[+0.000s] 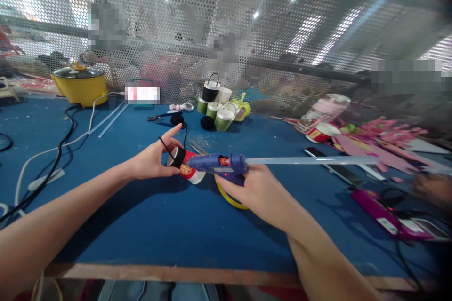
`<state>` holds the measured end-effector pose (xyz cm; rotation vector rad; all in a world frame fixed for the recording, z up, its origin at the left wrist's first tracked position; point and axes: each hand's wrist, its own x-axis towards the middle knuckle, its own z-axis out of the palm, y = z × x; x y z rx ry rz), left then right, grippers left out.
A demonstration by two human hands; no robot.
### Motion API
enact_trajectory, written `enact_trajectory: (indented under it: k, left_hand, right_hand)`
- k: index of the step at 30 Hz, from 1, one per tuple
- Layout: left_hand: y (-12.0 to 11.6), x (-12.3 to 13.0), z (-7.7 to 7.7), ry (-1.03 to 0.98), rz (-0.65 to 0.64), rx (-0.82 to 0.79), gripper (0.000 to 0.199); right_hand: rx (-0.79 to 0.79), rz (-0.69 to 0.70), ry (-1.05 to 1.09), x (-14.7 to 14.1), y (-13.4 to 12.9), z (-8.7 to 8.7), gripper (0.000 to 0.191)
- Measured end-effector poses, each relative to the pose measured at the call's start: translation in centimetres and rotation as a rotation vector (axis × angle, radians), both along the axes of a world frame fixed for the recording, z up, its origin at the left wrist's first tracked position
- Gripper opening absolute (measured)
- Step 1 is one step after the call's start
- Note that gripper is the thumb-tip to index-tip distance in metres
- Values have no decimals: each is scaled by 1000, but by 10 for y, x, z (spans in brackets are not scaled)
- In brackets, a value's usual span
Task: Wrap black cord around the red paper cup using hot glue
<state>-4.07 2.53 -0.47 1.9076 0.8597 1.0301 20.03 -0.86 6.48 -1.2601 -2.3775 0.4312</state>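
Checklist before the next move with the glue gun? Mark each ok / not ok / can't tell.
1. Red cup held: ok, left hand grips it around the black band.
2. Glue gun held: ok, in the right hand.
3. Glue stick loaded: ok, a long length sticks out of the gun's rear.
4. Gun's indicator light lit: ok, red. Whether the nozzle is hot: cannot tell.
5. Nozzle well clear of the left thumb: not ok, they look close together.
6. Nozzle touching the cup: cannot tell from this one view.
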Motion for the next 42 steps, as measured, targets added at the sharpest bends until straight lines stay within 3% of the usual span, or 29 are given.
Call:
enact_trajectory:
  k: [16,24,42]
  left_hand:
    - [-2,1,1,76,-38,128,100]
    - [-3,1,1,116,-35,194,102]
    - [-6,2,3,121,-65,203,96]
  right_hand:
    - [53,-75,45,-1,2,3,25]
    - [5,-75,29,3,1,3,25]
    - [8,-133,-10,2,4,3,27]
